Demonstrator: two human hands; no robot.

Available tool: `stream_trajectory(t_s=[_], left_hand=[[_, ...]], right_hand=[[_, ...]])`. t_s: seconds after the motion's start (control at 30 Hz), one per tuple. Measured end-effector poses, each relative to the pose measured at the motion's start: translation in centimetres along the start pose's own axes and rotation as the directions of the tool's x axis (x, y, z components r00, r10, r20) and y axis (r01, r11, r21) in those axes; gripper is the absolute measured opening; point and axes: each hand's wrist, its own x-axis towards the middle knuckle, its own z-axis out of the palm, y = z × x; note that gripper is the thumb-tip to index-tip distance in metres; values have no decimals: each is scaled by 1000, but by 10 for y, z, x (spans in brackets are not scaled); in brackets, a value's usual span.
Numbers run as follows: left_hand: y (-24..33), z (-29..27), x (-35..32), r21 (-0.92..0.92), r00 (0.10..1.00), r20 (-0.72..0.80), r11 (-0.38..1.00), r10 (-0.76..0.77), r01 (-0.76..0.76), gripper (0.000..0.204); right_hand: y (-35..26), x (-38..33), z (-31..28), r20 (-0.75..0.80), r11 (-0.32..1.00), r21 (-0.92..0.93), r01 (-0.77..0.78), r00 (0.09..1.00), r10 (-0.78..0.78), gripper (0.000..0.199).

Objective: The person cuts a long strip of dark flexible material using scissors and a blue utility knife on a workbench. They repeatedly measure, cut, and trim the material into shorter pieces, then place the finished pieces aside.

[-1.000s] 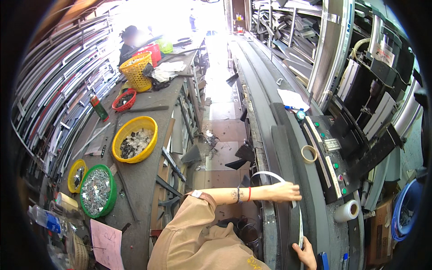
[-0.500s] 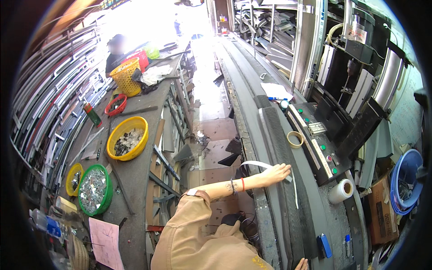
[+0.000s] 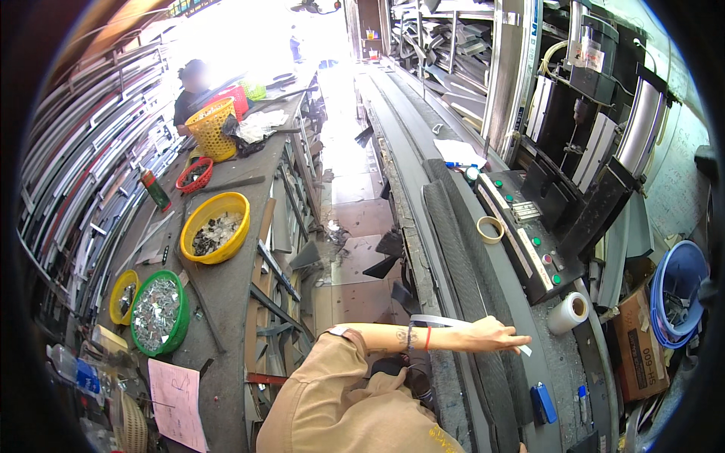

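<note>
1. Strip (image 3: 453,322): a thin, pale, flat length of material lies on the long grey bench (image 3: 423,174), near its close end, its long axis running across the bench from the aisle-side edge toward the machine-side edge.
2. Left hand (image 3: 495,334) rests over the strip's far half, fingers stretched flat and pointing at the white roll (image 3: 568,312); it presses more than it clasps.
3. The strip's free end trails back along the forearm, toward the aisle edge.
4. Right hand: out of view, so the left is the nearer one.
</note>
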Motion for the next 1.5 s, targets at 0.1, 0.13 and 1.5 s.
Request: stream_trajectory(t_s=[0.1,0.13,1.5], left_hand=[[-1,5,-3,-34,991,137,999,12,-8,45],[-5,4,-9,-74,984,176,997,27,-14,39],[63,23,8,237,965,-212,966,155,-103,35]], right_hand=[[8,-2,-1,5,998,62,-6,1000,6,79],[12,-4,-2,5,996,87,-4,1000,4,78],[-49,41,67,-320,739,631,237,947,-31,61]])
